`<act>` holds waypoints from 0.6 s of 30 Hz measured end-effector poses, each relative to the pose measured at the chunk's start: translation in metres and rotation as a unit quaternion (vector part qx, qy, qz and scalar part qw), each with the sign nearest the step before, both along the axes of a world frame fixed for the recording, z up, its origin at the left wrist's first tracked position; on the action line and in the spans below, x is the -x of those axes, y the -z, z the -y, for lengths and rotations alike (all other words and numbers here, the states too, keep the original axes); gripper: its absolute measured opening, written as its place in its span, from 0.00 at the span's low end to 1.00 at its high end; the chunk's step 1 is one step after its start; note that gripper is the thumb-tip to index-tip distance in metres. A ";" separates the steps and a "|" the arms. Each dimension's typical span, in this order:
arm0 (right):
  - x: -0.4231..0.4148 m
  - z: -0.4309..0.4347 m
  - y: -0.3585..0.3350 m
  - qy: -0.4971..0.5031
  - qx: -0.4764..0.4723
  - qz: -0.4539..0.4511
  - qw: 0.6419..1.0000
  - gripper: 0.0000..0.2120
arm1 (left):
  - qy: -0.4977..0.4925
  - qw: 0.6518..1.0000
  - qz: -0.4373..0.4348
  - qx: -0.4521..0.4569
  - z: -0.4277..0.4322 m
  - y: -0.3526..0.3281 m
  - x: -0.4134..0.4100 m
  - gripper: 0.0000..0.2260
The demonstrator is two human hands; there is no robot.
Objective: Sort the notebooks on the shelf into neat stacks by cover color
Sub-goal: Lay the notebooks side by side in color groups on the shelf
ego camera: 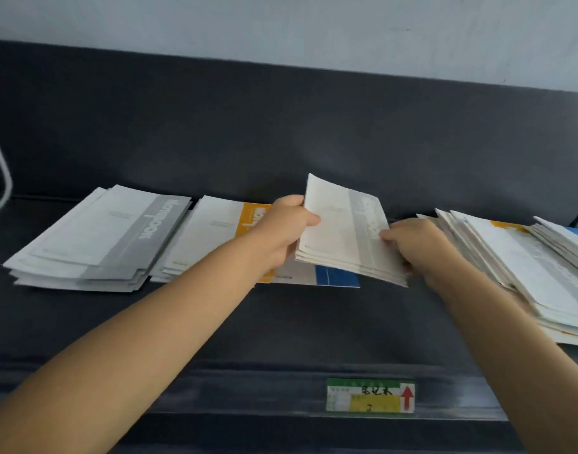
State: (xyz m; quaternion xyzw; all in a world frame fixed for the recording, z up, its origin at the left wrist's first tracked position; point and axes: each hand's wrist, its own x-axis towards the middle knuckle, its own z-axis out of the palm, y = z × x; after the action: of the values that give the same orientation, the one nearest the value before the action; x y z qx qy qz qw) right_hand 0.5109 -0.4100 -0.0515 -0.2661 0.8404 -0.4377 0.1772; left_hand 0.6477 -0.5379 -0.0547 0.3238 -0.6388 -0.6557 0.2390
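Note:
Both hands hold a small bundle of grey-banded notebooks [343, 231] tilted above the dark shelf [281, 322]. My left hand [287, 231] grips its left edge, thumb on the top cover. My right hand [412, 247] grips its right edge, fingertips on the grey band. Under the bundle lies a blue-banded notebook [338, 277]. A stack of grey-banded notebooks [97, 240] sits at the left. Beside it is an orange-banded stack [212, 237], partly hidden by my left arm. At the right sprawls a mixed pile [523, 270] showing orange and blue bands.
A price label [370, 395] with a red arrow is fixed to the shelf's front rail. The dark back panel [281, 126] rises behind the stacks. A white curved bar [1, 178] stands at the far left. A light wall is above.

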 end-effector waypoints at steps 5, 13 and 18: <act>-0.083 0.063 0.006 -0.067 0.074 0.059 0.993 0.07 | -0.037 0.995 0.044 0.078 0.053 -0.009 -0.100 0.11; -0.200 0.160 0.016 -0.108 0.147 0.032 0.983 0.07 | -0.078 0.968 0.136 0.194 0.153 -0.023 -0.226 0.09; -0.231 0.191 0.024 -0.093 0.094 -0.095 0.987 0.11 | -0.089 0.935 0.204 0.277 0.187 -0.011 -0.255 0.12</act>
State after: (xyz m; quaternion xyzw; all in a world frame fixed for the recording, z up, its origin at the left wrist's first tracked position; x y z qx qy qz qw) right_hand 0.7422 -0.6010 -0.0750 -0.3993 0.7801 -0.4688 0.1108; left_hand 0.9030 -0.7249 -0.0438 0.4272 -0.7984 -0.3489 0.2413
